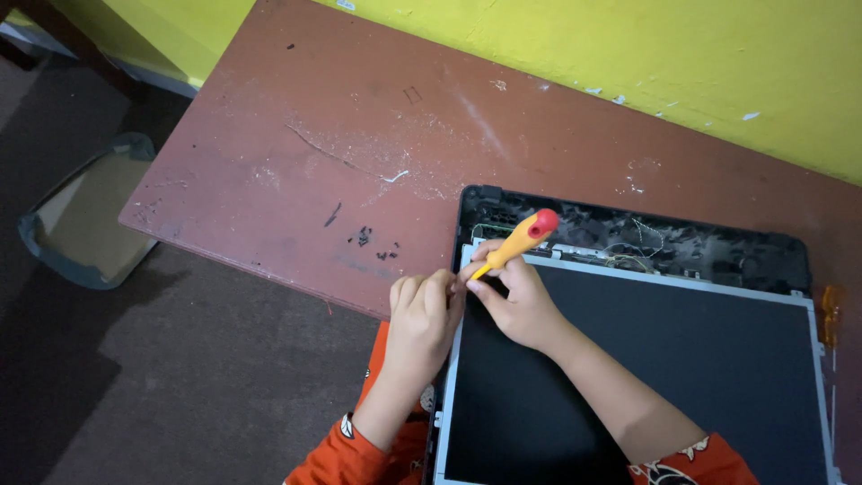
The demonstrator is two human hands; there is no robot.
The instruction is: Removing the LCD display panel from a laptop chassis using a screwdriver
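Two hands meet at the upper left corner of a bare laptop screen (628,377) lying flat on the red table (296,171). The right hand (516,310) holds a yellow screwdriver (516,242) in a closed grip; the left hand (420,314) pinches at its tip. Light and stiff, the screwdriver likely handles best by its handle; the screen looks thin and fragile, safest held by its metal edges.

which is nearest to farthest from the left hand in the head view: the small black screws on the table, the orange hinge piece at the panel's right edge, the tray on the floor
From the left hand:
1. Small black screws, just up and left of it on the table.
2. Tray, far left on the floor.
3. Orange hinge piece, far right by the screen panel.
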